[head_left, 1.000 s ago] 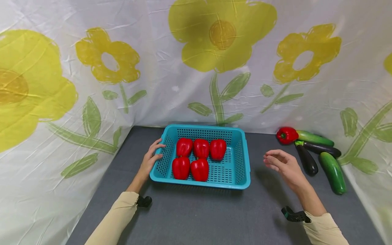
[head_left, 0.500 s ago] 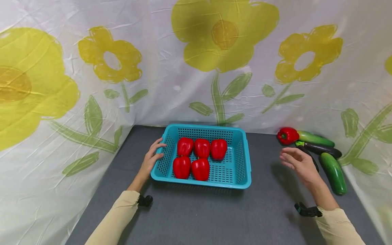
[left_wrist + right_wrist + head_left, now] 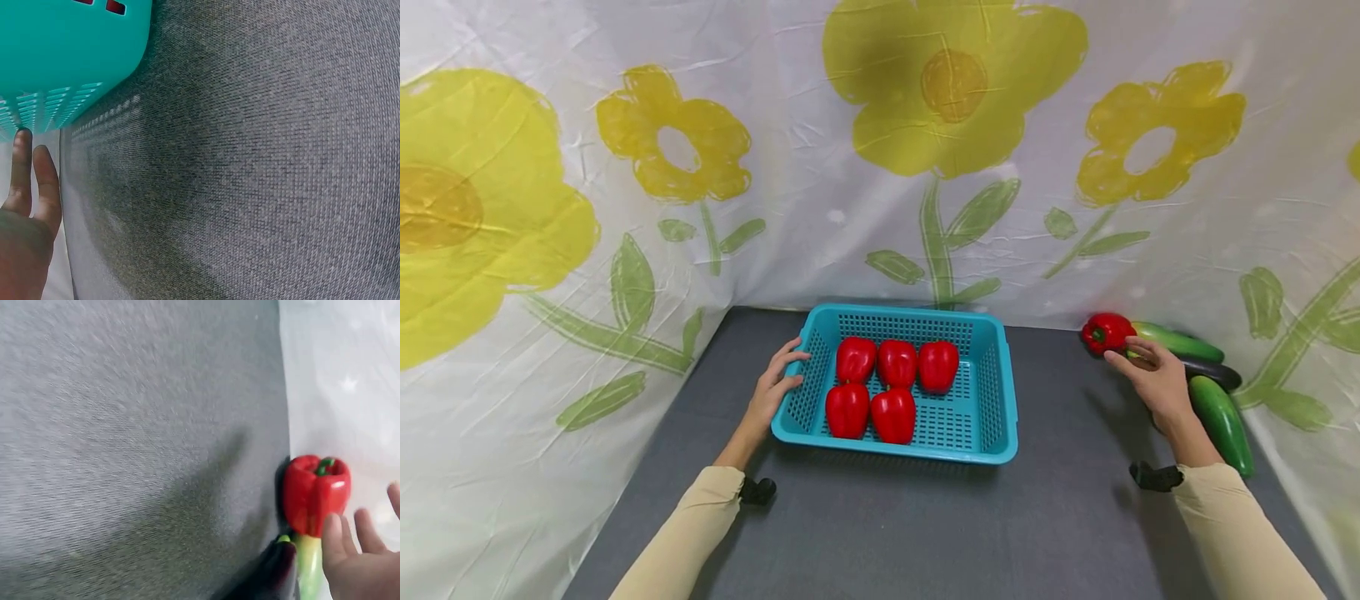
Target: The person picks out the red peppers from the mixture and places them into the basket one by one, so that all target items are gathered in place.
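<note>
My left hand (image 3: 767, 393) rests at the left rim of a blue plastic basket (image 3: 895, 452). In the left wrist view two fairly straight fingers (image 3: 22, 162) reach up to the basket's slatted outer wall. Several red bell peppers (image 3: 897, 364) sit in the basket, in two rows. Over on the right, my right hand (image 3: 1165, 387) hovers beside another red bell pepper (image 3: 315, 494), its fingers spread and holding nothing. Under and behind that hand lie a dark eggplant (image 3: 1213, 372) and a green cucumber-like vegetable (image 3: 1183, 342). A second eggplant is mostly hidden by the hand.
A larger dark green vegetable (image 3: 1221, 421), like a cucumber or zucchini, lies beside the right forearm. The grey tabletop (image 3: 955, 533) ends at a white cloth backdrop (image 3: 790, 208) painted with yellow flowers, which stands behind and at both sides.
My right hand has moved right, then further back toward the loose red bell pepper, its fingers spreading. My left hand stays at the basket's rim, and the basket has not moved.
</note>
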A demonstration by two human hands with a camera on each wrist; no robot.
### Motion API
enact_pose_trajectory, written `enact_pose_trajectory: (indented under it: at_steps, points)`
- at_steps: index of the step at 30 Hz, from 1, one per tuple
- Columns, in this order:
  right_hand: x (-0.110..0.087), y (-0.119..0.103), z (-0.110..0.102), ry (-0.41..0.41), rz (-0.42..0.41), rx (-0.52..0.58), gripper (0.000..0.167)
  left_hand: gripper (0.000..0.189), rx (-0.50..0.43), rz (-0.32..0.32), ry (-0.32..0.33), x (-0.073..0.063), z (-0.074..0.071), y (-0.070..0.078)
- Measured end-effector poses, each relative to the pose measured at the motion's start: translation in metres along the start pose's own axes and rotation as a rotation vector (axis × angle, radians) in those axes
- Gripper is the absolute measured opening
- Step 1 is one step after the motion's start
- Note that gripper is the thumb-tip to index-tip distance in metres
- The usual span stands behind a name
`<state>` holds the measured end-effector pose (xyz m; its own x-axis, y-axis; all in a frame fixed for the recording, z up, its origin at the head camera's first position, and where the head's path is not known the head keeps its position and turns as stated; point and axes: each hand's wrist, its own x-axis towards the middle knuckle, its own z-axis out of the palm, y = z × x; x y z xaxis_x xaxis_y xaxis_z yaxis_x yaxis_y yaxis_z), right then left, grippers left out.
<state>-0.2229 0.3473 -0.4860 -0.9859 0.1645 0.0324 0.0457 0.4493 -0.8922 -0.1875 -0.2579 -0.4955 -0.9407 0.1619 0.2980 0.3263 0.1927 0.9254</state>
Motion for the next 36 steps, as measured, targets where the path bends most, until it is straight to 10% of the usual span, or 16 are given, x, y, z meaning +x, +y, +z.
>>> enact_pose_trajectory:
  at_steps: [36]
  points:
    - [0.066, 0.032, 0.022, 0.177, 0.035, -0.161, 0.076, 0.034, -0.003, -0.028, 0.014, 0.001, 0.000, 0.001]
